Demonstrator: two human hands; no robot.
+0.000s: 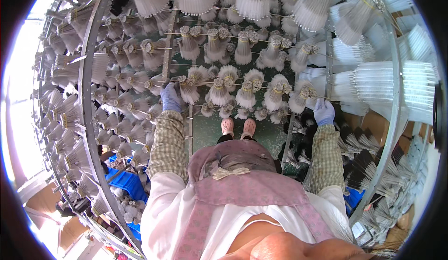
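Observation:
A thin rod (260, 88) runs crosswise in front of me, hung with several bundles of fine white translucent strands (219, 91) tied with yellow bands. My left hand (171, 98), in a pale lilac glove, is closed at its left end beside a metal upright. At the other end my right hand (323, 112), gloved alike, is closed with its fingertips on the rod. The fingers partly hide both ends. Both arms reach forward in checked sleeves, wide apart.
Metal rack frames (88, 50) stand left and right, carrying more hung bundles (133, 106). Further rods of bundles (243, 45) hang ahead. A blue crate (128, 184) sits low at left. Dark and white bundles (364, 143) fill the lower right. Green floor (205, 129) shows around my pink shoes.

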